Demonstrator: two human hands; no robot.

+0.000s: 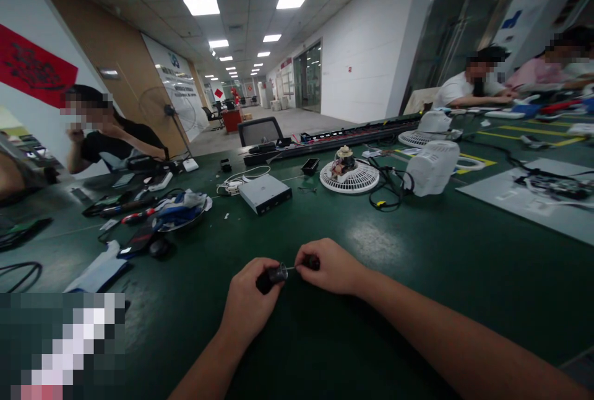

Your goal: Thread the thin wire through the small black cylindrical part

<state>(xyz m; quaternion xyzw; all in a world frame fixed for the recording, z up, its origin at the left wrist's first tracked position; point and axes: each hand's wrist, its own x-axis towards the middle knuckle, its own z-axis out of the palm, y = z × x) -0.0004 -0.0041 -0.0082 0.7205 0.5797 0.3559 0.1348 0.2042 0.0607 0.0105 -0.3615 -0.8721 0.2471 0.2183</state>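
My left hand point(253, 291) is closed round a small dark cylinder point(278, 273) with a shiny, ring-like end facing right. My right hand point(327, 265) is closed in a pinch on a dark, rounded piece point(314, 262). A thin metal rod point(291, 268) runs from the right fingertips to the cylinder's end; whether it goes inside cannot be made out. Both hands are close together, just above the green tabletop point(306, 338). Fingers hide part of each piece, so their exact kind does not show.
Ahead lie a silver disc drive point(265, 194), a small black tray point(310, 166), a white fan grille point(349, 176) with a motor, and a white housing point(432, 168) with black cable. Tools and cloth point(179, 211) clutter the left. A person point(111, 134) sits left; others sit far right.
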